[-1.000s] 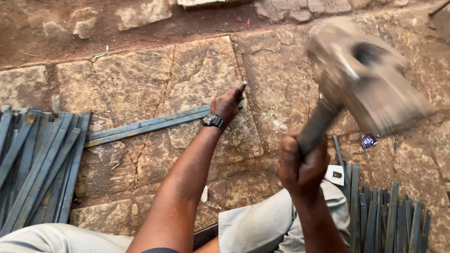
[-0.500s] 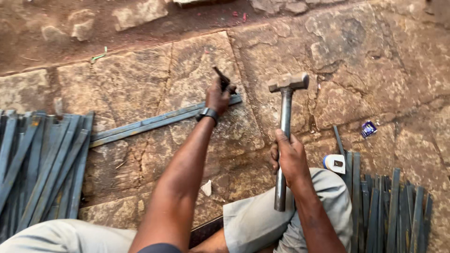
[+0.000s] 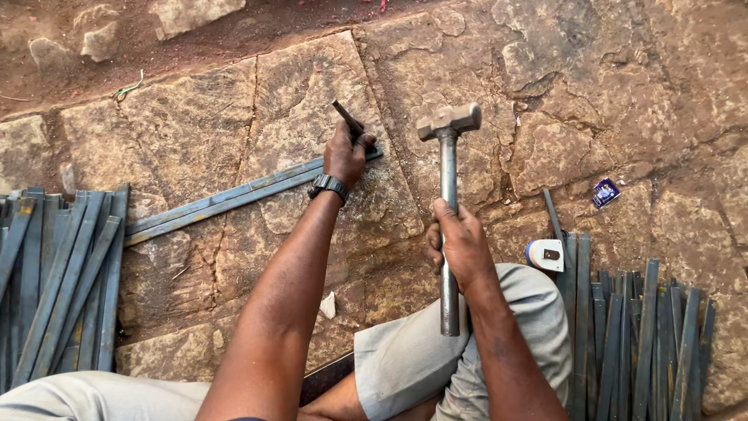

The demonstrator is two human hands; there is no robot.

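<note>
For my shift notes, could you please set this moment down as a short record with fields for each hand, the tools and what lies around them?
Left hand: grips a dark chisel, its tip set on a long metal strip
Wrist: dark watch
Right hand: holds a hammer by its metal handle, head up
Ground: stone slabs
Left side: pile of metal strips
Right side: second pile of strips, tape measure, small blue wrapper

Left hand (image 3: 345, 153) reaches forward, fingers curled shut; right hand (image 3: 461, 243) fisted, held nearer the body.
</note>
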